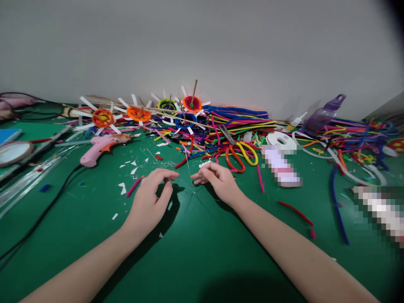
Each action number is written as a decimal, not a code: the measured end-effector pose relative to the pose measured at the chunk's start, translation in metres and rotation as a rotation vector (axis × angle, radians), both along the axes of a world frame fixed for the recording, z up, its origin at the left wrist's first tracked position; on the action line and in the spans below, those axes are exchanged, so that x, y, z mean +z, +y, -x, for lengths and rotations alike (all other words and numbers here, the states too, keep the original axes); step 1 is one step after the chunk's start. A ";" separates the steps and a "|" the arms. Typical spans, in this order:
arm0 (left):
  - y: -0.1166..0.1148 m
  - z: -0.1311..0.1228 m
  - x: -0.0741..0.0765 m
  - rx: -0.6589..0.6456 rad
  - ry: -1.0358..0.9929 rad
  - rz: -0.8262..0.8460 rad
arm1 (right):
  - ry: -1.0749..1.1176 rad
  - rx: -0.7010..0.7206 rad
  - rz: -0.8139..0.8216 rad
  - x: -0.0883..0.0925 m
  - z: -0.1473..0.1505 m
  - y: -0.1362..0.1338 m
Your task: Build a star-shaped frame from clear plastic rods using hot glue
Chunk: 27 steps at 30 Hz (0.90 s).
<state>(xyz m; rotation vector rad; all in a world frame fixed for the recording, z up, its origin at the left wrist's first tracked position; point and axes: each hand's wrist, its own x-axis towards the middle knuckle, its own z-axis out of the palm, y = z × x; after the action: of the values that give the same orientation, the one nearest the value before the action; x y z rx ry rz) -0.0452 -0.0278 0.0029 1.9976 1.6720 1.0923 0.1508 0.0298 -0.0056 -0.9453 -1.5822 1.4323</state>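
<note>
Below a plain grey wall (202, 50) spreads a smooth green tabletop (189, 261), a long heap of multicoloured fuzzy pipe cleaners (243, 120) along its back. The left hand (151, 198) curls loosely, thumb and fingers apart, near a pink plastic glue gun (94, 151), while the right hand (219, 181) has its fingers bent together near metal scissors with red and yellow handles (243, 155). Between both hands, thin wire-like strands (194, 192) meet beside the right fingertips; whether these grip one, I cannot tell.
</note>
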 end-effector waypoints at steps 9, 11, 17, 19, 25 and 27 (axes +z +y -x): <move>-0.012 -0.004 -0.002 -0.087 0.147 -0.054 | -0.045 -0.110 -0.102 -0.003 0.000 -0.002; -0.010 -0.005 -0.003 -0.097 0.160 -0.063 | -0.068 -0.155 -0.140 -0.002 0.000 -0.004; -0.008 -0.003 -0.006 -0.144 0.164 -0.064 | -0.139 -0.244 -0.202 0.001 -0.002 -0.007; -0.009 -0.004 -0.005 -0.154 0.158 -0.060 | -0.154 -0.253 -0.218 0.000 -0.003 -0.006; -0.008 -0.006 -0.004 -0.160 0.160 -0.048 | -0.171 -0.270 -0.257 -0.002 -0.002 -0.005; -0.008 -0.006 -0.004 -0.162 0.161 -0.063 | -0.168 -0.269 -0.268 -0.002 -0.002 -0.006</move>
<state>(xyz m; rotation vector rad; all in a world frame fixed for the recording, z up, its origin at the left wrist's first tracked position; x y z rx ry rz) -0.0391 -0.0354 -0.0014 2.2697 1.5339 0.9611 0.1525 0.0240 -0.0074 -1.0911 -1.6464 0.9509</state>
